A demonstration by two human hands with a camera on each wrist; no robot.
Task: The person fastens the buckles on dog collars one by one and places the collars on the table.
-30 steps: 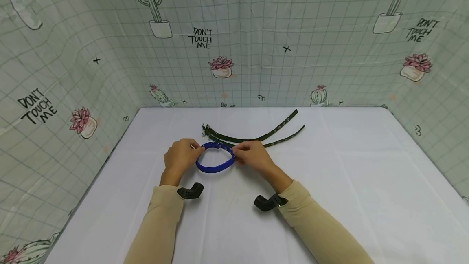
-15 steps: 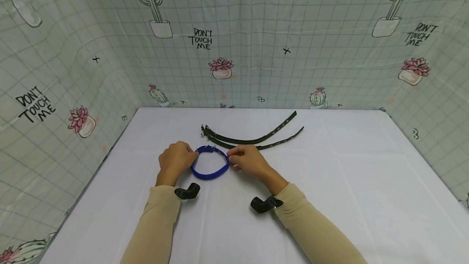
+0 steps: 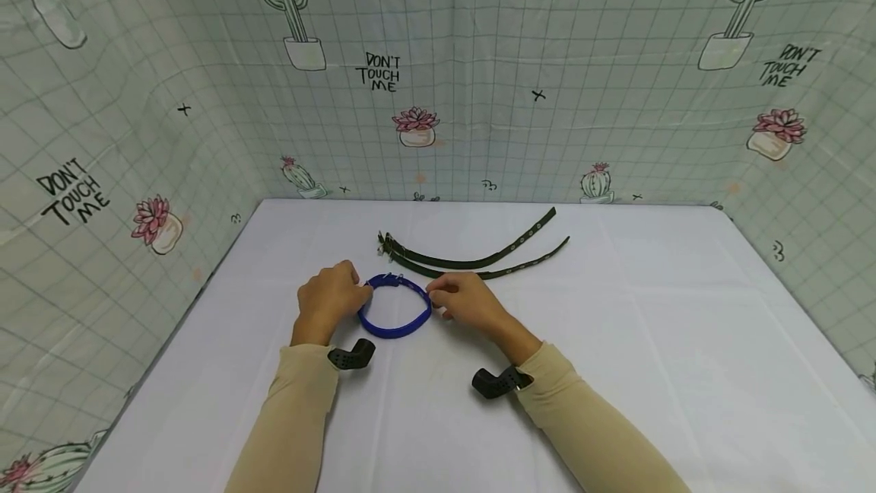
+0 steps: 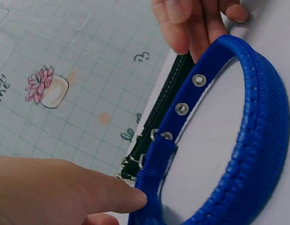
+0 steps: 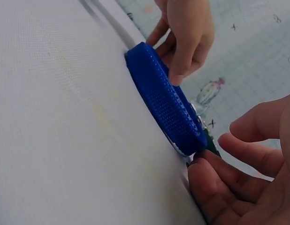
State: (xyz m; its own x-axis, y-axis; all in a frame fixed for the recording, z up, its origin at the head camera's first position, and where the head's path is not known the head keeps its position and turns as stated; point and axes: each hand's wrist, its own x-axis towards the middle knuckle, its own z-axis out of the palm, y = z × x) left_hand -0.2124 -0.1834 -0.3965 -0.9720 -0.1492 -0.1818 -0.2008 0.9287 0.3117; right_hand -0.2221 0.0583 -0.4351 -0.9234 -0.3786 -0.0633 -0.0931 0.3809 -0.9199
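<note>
Left hand (image 3: 330,295) pinches the blue collar (image 3: 391,332), looped on the table (image 3: 424,424); right hand (image 3: 468,301), fingers loosely parted, meets its opposite side. I judge it light, bendable and sturdy, best held by the stitched edge.

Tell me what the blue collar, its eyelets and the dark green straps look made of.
Blue collar: probably synthetic webbing, slight sheen; woven texture, stitched edge.
Eyelets: likely metal, silvery and shiny; bright highlights on the rings. Which metal, can't tell.
Dark green straps: perhaps similar webbing, duller; stitching shows on one, but too dark to be sure.
</note>
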